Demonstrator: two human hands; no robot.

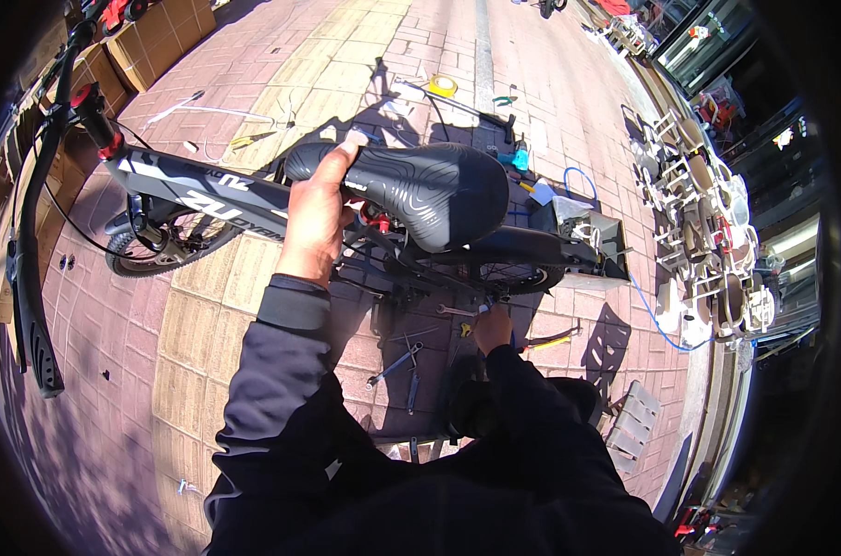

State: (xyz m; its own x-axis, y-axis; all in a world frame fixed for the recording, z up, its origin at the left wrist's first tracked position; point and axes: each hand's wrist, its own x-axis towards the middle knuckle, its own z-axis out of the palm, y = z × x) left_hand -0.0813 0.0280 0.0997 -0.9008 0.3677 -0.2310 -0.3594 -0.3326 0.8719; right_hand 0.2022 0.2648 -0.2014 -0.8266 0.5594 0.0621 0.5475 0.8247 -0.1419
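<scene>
A black bicycle saddle (430, 190) with pale wavy lines is in the middle of the view. My left hand (320, 208) grips it near its narrow front end, thumb on top and the other fingers mostly underneath. The saddle belongs to a grey bicycle, whose frame (244, 190) runs off to the left. Lower down, close to the rear wheel (518, 275), my right hand (493, 329) is closed; what its fingers hold is too small to make out. A wrench (455, 311) shows just left of that hand, and I cannot tell whether they touch.
The handlebar (36, 199) and front wheel (175, 243) stand at left, by cardboard boxes (161, 42). Spanners (397, 364) lie on the paving. Yellow tape (443, 86) and a teal tool (518, 157) are beyond the saddle. Stacked white chair-like items (708, 222) line the right.
</scene>
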